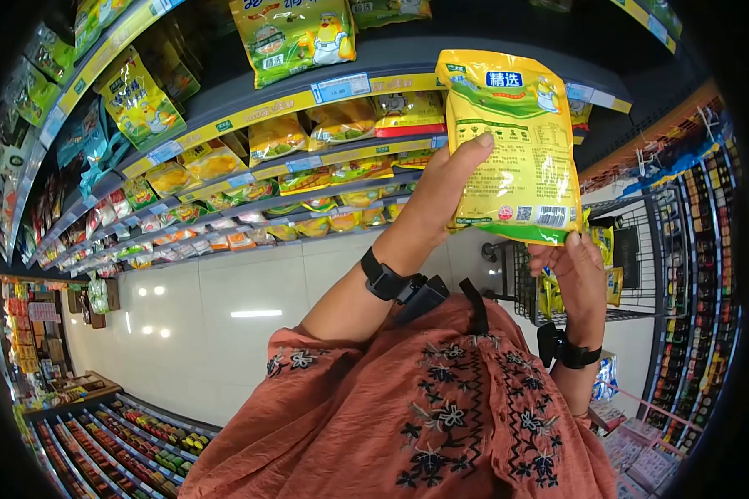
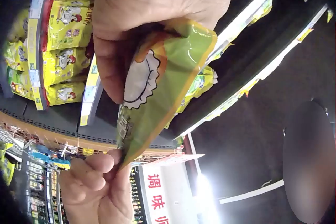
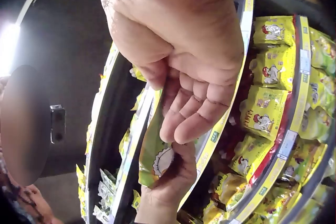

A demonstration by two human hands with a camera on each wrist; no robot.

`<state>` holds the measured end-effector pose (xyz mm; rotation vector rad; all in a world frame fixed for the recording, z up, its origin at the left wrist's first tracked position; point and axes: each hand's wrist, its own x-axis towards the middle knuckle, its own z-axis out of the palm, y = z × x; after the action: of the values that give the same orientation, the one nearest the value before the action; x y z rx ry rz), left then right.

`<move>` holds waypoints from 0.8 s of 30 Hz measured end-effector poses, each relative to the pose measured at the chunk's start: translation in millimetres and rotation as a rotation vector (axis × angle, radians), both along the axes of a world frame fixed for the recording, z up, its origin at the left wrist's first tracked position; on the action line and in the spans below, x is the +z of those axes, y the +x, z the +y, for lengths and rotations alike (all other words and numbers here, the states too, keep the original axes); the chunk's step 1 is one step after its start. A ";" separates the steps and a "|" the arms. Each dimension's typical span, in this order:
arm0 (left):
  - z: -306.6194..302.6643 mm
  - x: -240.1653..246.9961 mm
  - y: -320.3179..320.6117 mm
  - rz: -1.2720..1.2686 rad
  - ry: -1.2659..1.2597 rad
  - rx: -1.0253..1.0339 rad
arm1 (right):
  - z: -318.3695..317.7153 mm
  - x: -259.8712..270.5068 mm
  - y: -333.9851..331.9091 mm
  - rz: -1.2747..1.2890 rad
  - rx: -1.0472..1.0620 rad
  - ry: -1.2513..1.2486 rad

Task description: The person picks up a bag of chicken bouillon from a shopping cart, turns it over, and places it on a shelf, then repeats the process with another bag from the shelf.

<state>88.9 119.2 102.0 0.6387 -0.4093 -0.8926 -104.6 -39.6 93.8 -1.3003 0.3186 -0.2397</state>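
A glossy yellow-and-green seasoning bag (image 1: 516,166) stands upright in front of me, its printed back with barcode facing the head camera. My left hand (image 1: 462,170) grips its left side, thumb across the front. At the bottom right corner, my right hand (image 1: 582,274) pinches the edge between thumb and fingers. In the left wrist view the bag (image 2: 168,87) appears nearly edge-on, with the right hand (image 2: 97,184) at its lower tip. The right wrist view shows the right hand's other fingers (image 3: 194,113) loosely bent beside the bag.
Shelves (image 1: 266,104) of yellow and green bags curve ahead and left. One large bag (image 1: 295,41) stands on the upper shelf. Behind my right hand is a wire shopping cart (image 1: 649,258) with yellow bags inside. Racks of jars (image 1: 699,274) line the right side; pale tiled floor (image 1: 225,308) lies below.
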 end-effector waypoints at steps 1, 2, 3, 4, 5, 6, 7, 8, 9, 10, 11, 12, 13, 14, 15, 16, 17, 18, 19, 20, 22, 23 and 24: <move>2.6 2.1 0.4 0.018 -0.002 -0.002 | 2.9 -1.2 -0.7 -0.011 -0.003 0.011; 2.6 2.9 -0.3 0.036 -0.006 -0.003 | 3.5 -2.5 -2.7 -0.029 0.003 0.031; 4.1 1.2 1.0 0.054 -0.014 -0.019 | 6.0 -4.4 -3.1 -0.047 0.010 0.049; 5.4 -1.0 2.9 0.070 -0.024 -0.033 | 8.0 -6.3 -2.8 -0.068 0.017 0.066; 6.7 -2.4 3.8 0.086 -0.032 -0.046 | 9.4 -8.5 -3.0 -0.101 0.033 0.091; 8.0 -2.2 3.1 0.093 -0.043 -0.049 | 10.5 -11.4 -4.0 -0.132 0.049 0.119; 9.5 -1.3 2.0 0.101 -0.053 -0.051 | 11.9 -14.7 -5.2 -0.163 0.065 0.146; 10.5 -0.8 1.3 0.109 -0.064 -0.053 | 12.6 -18.9 -6.1 -0.178 0.080 0.190; 10.8 -0.9 0.8 0.108 -0.073 -0.051 | 12.5 -22.7 -7.0 -0.194 0.098 0.233; 11.0 -0.8 0.0 0.105 -0.082 -0.048 | 12.6 -23.6 -7.8 -0.211 0.116 0.275; 10.5 0.0 -0.2 0.101 -0.093 -0.045 | 13.4 -21.6 -7.6 -0.192 0.107 0.231; 10.1 0.9 0.2 0.106 -0.103 -0.031 | 17.7 -17.0 -4.5 -0.174 0.099 0.186; 9.9 1.5 0.5 0.112 -0.110 -0.017 | 22.0 -14.2 -1.0 -0.154 0.090 0.144; 9.9 1.9 1.1 0.118 -0.116 -0.002 | 25.5 -13.5 2.9 -0.156 0.108 0.107; 10.1 2.8 1.4 0.103 -0.115 0.009 | 28.8 -13.1 7.5 -0.157 0.126 0.071; 10.2 3.8 1.4 0.088 -0.112 0.020 | 31.6 -13.1 11.9 -0.158 0.145 0.036; 10.2 4.2 0.9 0.074 -0.109 0.033 | 33.7 -13.2 15.9 -0.133 0.145 0.038; 9.7 2.9 0.3 0.050 -0.084 0.048 | 35.2 -13.4 20.0 -0.108 0.146 0.040; 9.3 0.8 0.2 0.027 -0.060 0.063 | 36.9 -13.3 24.8 -0.082 0.147 0.041; 8.6 -0.3 -0.4 0.002 -0.035 0.078 | 38.6 -13.1 28.4 -0.059 0.147 0.042; 8.6 0.2 -2.6 -0.022 -0.015 0.099 | 43.0 -6.4 33.8 -0.033 0.107 0.051; 7.0 0.8 -4.3 -0.035 -0.005 0.107 | 42.9 -2.9 34.7 -0.022 0.085 0.055; 6.9 1.0 -3.9 -0.022 -0.008 0.108 | 43.1 -0.8 36.4 -0.010 0.083 0.056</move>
<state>85.0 126.0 103.1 0.6576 -0.3947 -0.7813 -68.2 3.5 93.0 -1.2538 0.2604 -0.1659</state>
